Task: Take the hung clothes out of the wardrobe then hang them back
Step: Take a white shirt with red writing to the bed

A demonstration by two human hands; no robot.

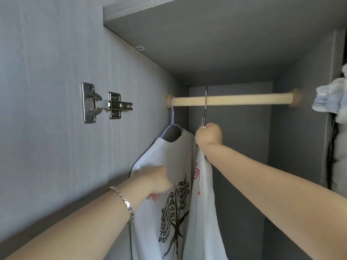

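Observation:
A wooden rail (244, 101) spans the grey wardrobe. At its left end a white T-shirt with black print (169, 184) hangs on a pale wire hanger (171, 119). My left hand (159, 182) rests on this shirt's shoulder with curled fingers; whether it grips the cloth is unclear. My right hand (208, 135) grips the neck of a metal hanger (205, 106) whose hook sits over the rail. A second white shirt with red print (202, 194) hangs from that hanger below my fist.
The wardrobe's left side wall carries a metal door hinge (105, 104). A shelf board (206, 34) roofs the compartment just above the rail. Bunched pale cloth (330, 98) and dark clothing show at the right edge, past the rail's end.

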